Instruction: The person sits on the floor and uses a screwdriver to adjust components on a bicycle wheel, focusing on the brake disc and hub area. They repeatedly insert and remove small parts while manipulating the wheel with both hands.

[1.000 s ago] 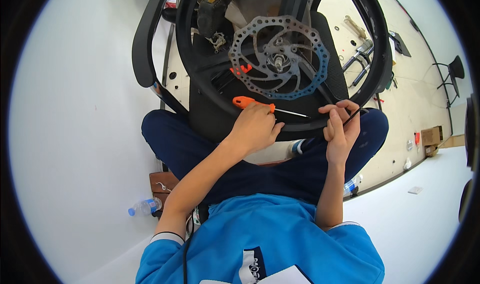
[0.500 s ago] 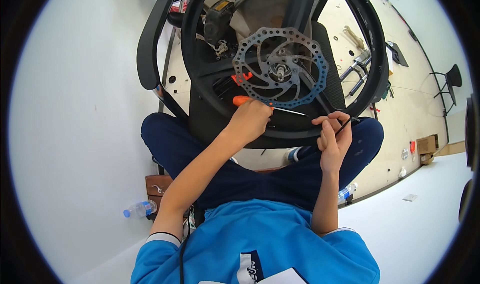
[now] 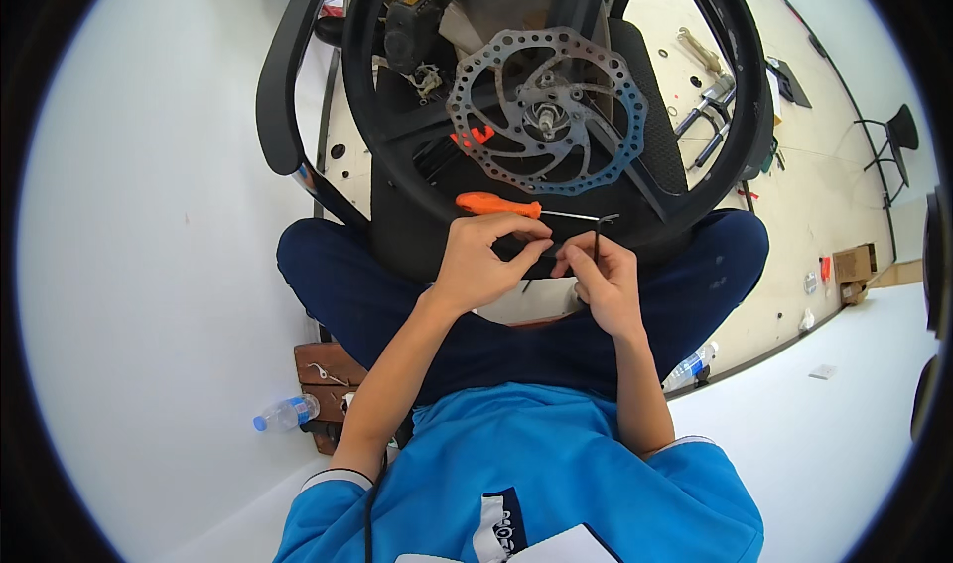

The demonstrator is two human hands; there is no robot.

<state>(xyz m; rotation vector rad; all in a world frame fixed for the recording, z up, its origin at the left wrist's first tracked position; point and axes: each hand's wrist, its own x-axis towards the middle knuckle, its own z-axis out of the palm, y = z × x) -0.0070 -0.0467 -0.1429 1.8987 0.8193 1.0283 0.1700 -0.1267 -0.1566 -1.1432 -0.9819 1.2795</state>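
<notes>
An orange-handled screwdriver (image 3: 496, 205) lies on the near part of a black spoked wheel (image 3: 392, 171), its shaft pointing right. My left hand (image 3: 481, 265) is just below the handle, apart from it. Its thumb and forefinger curl together in a pinch; anything between the tips is too small to make out. Close beside those tips, my right hand (image 3: 608, 287) is closed on a thin black hex key (image 3: 598, 237) that stands up between its fingers. A drilled brake disc (image 3: 635, 131) with a bolted hub sits in the middle of the wheel.
The wheel rests on a black chair seat (image 3: 655, 116) with an armrest (image 3: 281, 96) at left. Farther right, a fork-like metal part (image 3: 710, 121) and small parts lie on the floor. Bottles (image 3: 286, 414) stand or lie low on both sides.
My left hand has come off the screwdriver, which stays lying there. My right hand has moved left with the hex key, bringing both hands' fingertips close together.
</notes>
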